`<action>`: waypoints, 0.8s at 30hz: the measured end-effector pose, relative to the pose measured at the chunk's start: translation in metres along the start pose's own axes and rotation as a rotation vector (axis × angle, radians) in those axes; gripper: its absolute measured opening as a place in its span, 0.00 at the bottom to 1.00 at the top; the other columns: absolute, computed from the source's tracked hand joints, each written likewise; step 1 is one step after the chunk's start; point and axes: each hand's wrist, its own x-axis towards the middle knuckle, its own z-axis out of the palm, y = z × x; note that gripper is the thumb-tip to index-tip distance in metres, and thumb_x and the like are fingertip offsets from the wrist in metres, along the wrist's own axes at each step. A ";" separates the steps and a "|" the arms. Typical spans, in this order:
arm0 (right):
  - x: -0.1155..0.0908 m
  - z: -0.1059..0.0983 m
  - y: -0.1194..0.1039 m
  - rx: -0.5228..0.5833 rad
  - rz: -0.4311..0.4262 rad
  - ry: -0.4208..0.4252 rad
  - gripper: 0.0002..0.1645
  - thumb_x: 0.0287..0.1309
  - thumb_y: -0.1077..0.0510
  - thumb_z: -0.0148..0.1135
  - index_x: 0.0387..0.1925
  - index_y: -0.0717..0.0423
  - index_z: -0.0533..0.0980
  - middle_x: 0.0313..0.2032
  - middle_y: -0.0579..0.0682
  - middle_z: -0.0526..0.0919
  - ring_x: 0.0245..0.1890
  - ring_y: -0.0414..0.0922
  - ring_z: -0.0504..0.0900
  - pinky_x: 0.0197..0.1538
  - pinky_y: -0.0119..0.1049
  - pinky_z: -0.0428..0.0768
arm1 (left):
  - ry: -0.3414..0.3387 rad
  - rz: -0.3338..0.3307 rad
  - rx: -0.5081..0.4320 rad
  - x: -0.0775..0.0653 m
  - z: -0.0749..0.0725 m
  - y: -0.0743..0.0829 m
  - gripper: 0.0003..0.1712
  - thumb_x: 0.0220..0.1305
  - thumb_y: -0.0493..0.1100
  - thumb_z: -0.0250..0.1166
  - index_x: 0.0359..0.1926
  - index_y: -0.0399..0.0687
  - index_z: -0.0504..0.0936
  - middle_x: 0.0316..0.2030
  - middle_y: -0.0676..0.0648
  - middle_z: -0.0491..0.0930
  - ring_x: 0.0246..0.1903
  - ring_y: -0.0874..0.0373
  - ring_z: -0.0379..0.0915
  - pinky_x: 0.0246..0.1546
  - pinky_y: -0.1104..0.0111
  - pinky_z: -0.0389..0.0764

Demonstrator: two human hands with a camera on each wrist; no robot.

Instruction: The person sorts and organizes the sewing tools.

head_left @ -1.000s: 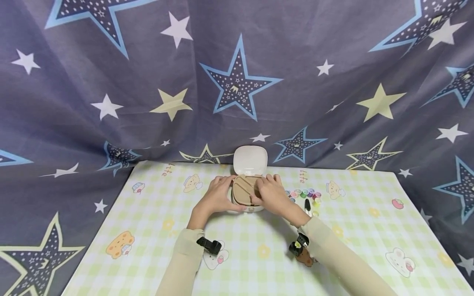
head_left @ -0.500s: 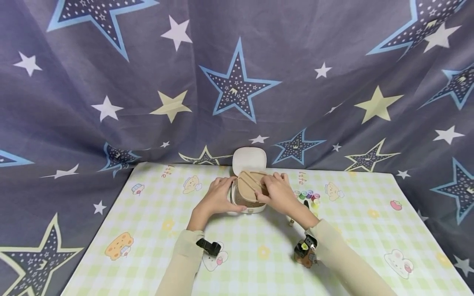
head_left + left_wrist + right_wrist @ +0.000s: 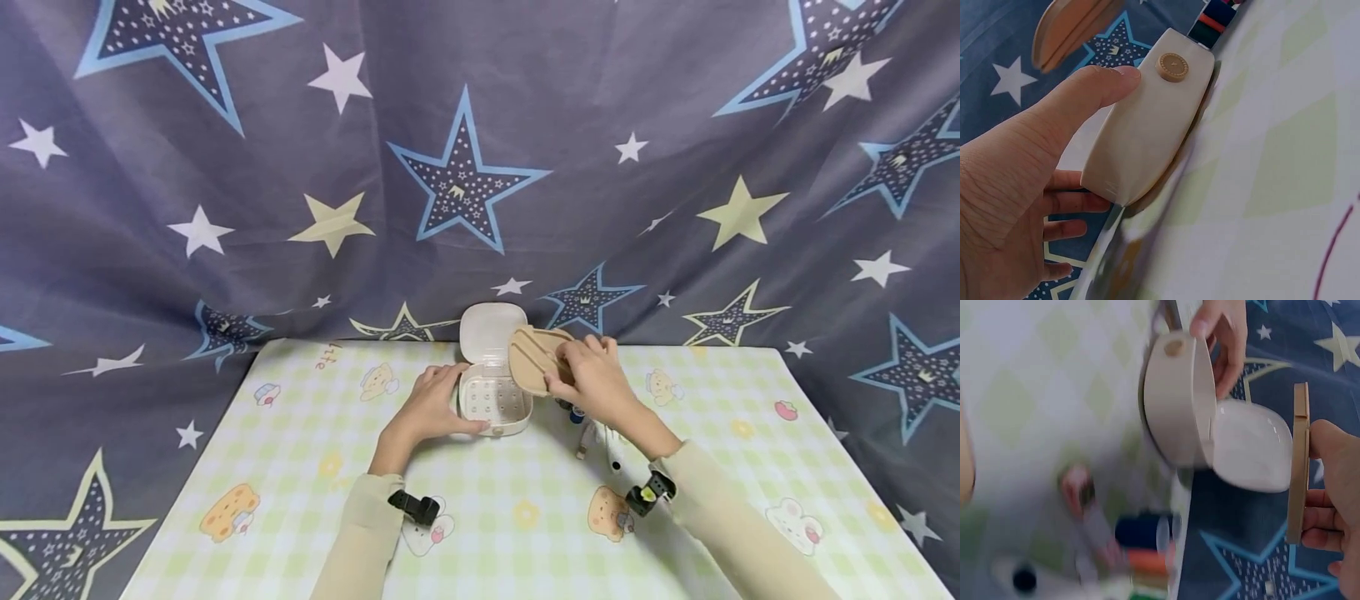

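A small cream-white sewing box (image 3: 507, 429) stands on the table with its hinged lid (image 3: 492, 332) raised at the back. Rows of short pegs (image 3: 487, 398) show on its floor. My left hand (image 3: 427, 408) grips the box's left side, the thumb on the front wall beside a round tan button (image 3: 1172, 67) and other fingers around the side. Up and to the right of the box, my right hand (image 3: 597, 379) pinches a tan tray insert (image 3: 532, 362) with moulded grooves. In the right wrist view the tray's thin edge (image 3: 1299, 465) faces the camera, beside the lid.
Right of the box lie thread spools, among them a navy spool (image 3: 1137, 531) and an orange one (image 3: 1147, 561), partly hidden under my right forearm in the head view. A star-patterned curtain (image 3: 337, 275) hangs behind the checked tablecloth (image 3: 300, 467).
My right hand has lifted the tan tray out of the box and moved it up and right, uncovering the pegged floor. The left hand keeps its hold on the box.
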 end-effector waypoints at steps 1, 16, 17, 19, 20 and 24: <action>-0.002 -0.004 0.004 -0.012 0.003 0.006 0.15 0.59 0.49 0.63 0.37 0.58 0.77 0.26 0.48 0.74 0.33 0.49 0.66 0.52 0.54 0.62 | -0.003 -0.001 0.000 0.000 0.000 0.000 0.63 0.37 0.68 0.81 0.74 0.54 0.67 0.66 0.48 0.75 0.65 0.46 0.64 0.69 0.50 0.66; -0.024 -0.042 0.088 -0.180 0.021 0.116 0.16 0.58 0.51 0.64 0.36 0.62 0.77 0.27 0.53 0.74 0.31 0.53 0.65 0.46 0.55 0.61 | -0.016 0.002 -0.002 0.000 -0.001 0.002 0.63 0.38 0.68 0.81 0.74 0.51 0.66 0.67 0.45 0.75 0.65 0.45 0.64 0.73 0.48 0.60; -0.026 -0.043 0.093 -0.193 0.013 0.118 0.16 0.57 0.51 0.64 0.35 0.62 0.76 0.26 0.53 0.74 0.31 0.53 0.64 0.45 0.55 0.61 | -0.015 0.003 0.000 0.001 -0.001 0.002 0.63 0.38 0.68 0.81 0.74 0.51 0.66 0.66 0.45 0.75 0.65 0.45 0.64 0.73 0.48 0.60; -0.031 -0.043 0.103 -0.214 0.000 0.123 0.15 0.57 0.52 0.65 0.33 0.61 0.76 0.25 0.53 0.73 0.30 0.54 0.64 0.44 0.56 0.62 | -0.014 0.000 0.005 0.001 -0.001 0.001 0.63 0.38 0.69 0.80 0.74 0.52 0.66 0.67 0.45 0.74 0.66 0.46 0.64 0.73 0.48 0.60; -0.033 -0.043 0.108 -0.224 -0.004 0.125 0.15 0.56 0.52 0.65 0.32 0.61 0.75 0.25 0.52 0.73 0.30 0.54 0.64 0.44 0.56 0.62 | -0.013 -0.002 0.008 0.001 0.000 0.001 0.63 0.39 0.69 0.80 0.75 0.53 0.65 0.67 0.46 0.74 0.66 0.46 0.64 0.74 0.48 0.60; -0.042 -0.042 0.126 -0.251 0.000 0.126 0.15 0.55 0.52 0.65 0.32 0.61 0.75 0.25 0.53 0.73 0.30 0.55 0.64 0.42 0.54 0.62 | -0.011 -0.003 0.013 0.002 0.001 -0.001 0.64 0.39 0.71 0.80 0.75 0.55 0.64 0.68 0.47 0.73 0.66 0.46 0.63 0.72 0.48 0.61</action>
